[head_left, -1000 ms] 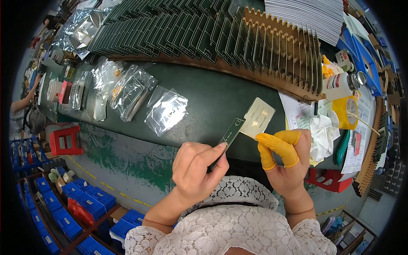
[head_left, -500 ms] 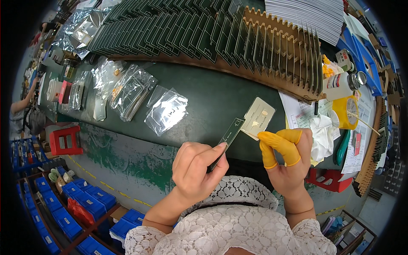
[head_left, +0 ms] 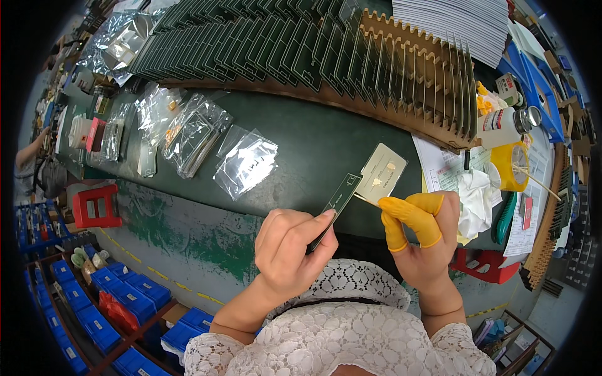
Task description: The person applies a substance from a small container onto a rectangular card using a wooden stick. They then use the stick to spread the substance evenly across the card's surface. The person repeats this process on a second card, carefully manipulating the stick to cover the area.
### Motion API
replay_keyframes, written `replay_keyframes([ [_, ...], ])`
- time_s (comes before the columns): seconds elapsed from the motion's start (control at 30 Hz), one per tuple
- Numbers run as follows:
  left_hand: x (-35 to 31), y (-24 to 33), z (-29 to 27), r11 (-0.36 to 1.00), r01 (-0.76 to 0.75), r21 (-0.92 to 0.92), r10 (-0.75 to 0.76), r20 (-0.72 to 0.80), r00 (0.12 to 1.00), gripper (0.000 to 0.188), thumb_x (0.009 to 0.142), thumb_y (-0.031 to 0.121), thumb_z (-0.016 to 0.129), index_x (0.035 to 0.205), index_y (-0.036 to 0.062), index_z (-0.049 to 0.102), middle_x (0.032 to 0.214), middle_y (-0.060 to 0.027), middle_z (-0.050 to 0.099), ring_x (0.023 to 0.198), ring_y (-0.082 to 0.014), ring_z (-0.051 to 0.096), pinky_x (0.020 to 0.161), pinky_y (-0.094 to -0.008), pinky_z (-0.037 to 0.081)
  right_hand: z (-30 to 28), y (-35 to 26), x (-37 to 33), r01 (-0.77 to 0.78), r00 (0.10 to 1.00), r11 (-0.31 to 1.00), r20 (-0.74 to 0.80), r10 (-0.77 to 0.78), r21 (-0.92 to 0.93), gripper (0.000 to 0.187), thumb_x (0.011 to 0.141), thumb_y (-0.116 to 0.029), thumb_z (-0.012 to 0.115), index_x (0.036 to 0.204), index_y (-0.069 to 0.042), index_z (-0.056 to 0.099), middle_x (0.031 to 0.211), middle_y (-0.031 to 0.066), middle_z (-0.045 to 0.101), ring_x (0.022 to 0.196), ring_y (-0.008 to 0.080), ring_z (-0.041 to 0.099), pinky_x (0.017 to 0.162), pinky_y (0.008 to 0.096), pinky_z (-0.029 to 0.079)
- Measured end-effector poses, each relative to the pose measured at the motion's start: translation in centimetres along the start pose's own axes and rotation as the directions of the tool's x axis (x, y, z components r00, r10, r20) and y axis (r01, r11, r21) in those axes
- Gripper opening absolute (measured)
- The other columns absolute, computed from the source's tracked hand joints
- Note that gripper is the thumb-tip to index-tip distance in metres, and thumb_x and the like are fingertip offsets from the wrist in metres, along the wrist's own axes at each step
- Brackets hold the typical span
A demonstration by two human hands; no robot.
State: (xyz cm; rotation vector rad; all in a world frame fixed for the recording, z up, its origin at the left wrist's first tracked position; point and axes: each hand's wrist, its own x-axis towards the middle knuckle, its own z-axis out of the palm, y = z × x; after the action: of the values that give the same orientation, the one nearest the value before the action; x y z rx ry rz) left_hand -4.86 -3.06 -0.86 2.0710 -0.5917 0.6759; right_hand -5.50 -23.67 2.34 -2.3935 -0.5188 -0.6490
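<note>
Clock positions are taken from the green board. My left hand, at seven to eight o'clock, is pinched narrow: thumb and index finger grip the board's near end. A beige card adjoins its far end at two o'clock. My right hand, at four o'clock, wears yellow finger cots; its fingers are curled, tips nearly together. A thin pale line runs from them to the board; I cannot tell whether they grip it.

Containers: twelve o'clock, brown slotted rack, green boards upright or leaning in it; ten o'clock, clear bag, flat boards inside; two o'clock, capped bottle; three o'clock, yellow round container, thin stick slanting out; eight o'clock, blue bins.
</note>
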Motion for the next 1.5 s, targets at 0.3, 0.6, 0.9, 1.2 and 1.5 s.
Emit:
replay_keyframes([
  [0.3, 0.0, 0.0, 0.0, 1.000, 0.003, -0.005, -0.003, 0.002, 1.000, 0.038, 0.068, -0.016, 0.076, 0.101, 0.0005, 0.067, 0.081, -0.0072, 0.061, 0.066, -0.0194, 0.056, 0.057, -0.0296, 0.045, 0.2, -0.1, -0.2, 0.006, 1.000, 1.000, 0.014, -0.006, 0.016, 0.040, 0.071, -0.004, 0.084, 0.109, -0.008, 0.073, 0.093, 0.0032, 0.061, 0.078, 0.0237, 0.052, 0.071, 0.0364, 0.037],
  [0.6, 0.1, 0.0, 0.1, 1.000, 0.017, -0.004, -0.017, -0.003, 1.000, 0.036, 0.069, -0.016, 0.076, 0.099, 0.0005, 0.067, 0.081, -0.0074, 0.061, 0.066, -0.0196, 0.057, 0.058, -0.0298, 0.045, 0.3, -0.4, -0.3, -0.004, 1.000, 0.999, 0.017, 0.003, 0.049, 0.038, 0.071, -0.004, 0.084, 0.107, -0.010, 0.074, 0.092, 0.0028, 0.060, 0.079, 0.0236, 0.051, 0.071, 0.0362, 0.038],
  [0.9, 0.2, -0.2, -0.2, 0.993, 0.117, -0.007, -0.118, -0.068, 0.991, 0.032, 0.068, -0.013, 0.079, 0.097, -0.0012, 0.070, 0.081, -0.0086, 0.064, 0.068, -0.0203, 0.059, 0.057, -0.0294, 0.047, -0.4, 2.6, -1.6, -0.111, 0.988, 0.981, 0.089, 0.127, -0.159, 0.026, 0.077, -0.005, 0.079, 0.102, -0.005, 0.071, 0.088, 0.0067, 0.056, 0.081, 0.0270, 0.050, 0.073, 0.0392, 0.035],
  [1.2, 0.3, 0.1, -0.1, 0.993, 0.118, -0.031, -0.119, -0.057, 0.991, 0.031, 0.070, -0.013, 0.078, 0.096, -0.0011, 0.068, 0.081, -0.0090, 0.064, 0.068, -0.0210, 0.060, 0.058, -0.0301, 0.048, 0.3, 3.4, -2.4, -0.077, 0.977, 0.969, 0.177, 0.121, -0.235, 0.026, 0.076, -0.006, 0.077, 0.101, -0.002, 0.070, 0.089, 0.0079, 0.054, 0.082, 0.0280, 0.050, 0.074, 0.0407, 0.037],
  [1.5, 0.2, 0.1, -0.1, 0.992, 0.122, -0.031, -0.123, -0.034, 0.992, 0.028, 0.074, -0.011, 0.076, 0.096, 0.0016, 0.063, 0.083, -0.0096, 0.064, 0.068, -0.0206, 0.060, 0.060, -0.0290, 0.046, 0.4, 3.6, -2.4, -0.099, 0.968, 0.967, 0.203, 0.148, -0.237, 0.025, 0.074, -0.005, 0.077, 0.098, -0.001, 0.070, 0.089, 0.0089, 0.054, 0.082, 0.0290, 0.050, 0.075, 0.0411, 0.037],
])
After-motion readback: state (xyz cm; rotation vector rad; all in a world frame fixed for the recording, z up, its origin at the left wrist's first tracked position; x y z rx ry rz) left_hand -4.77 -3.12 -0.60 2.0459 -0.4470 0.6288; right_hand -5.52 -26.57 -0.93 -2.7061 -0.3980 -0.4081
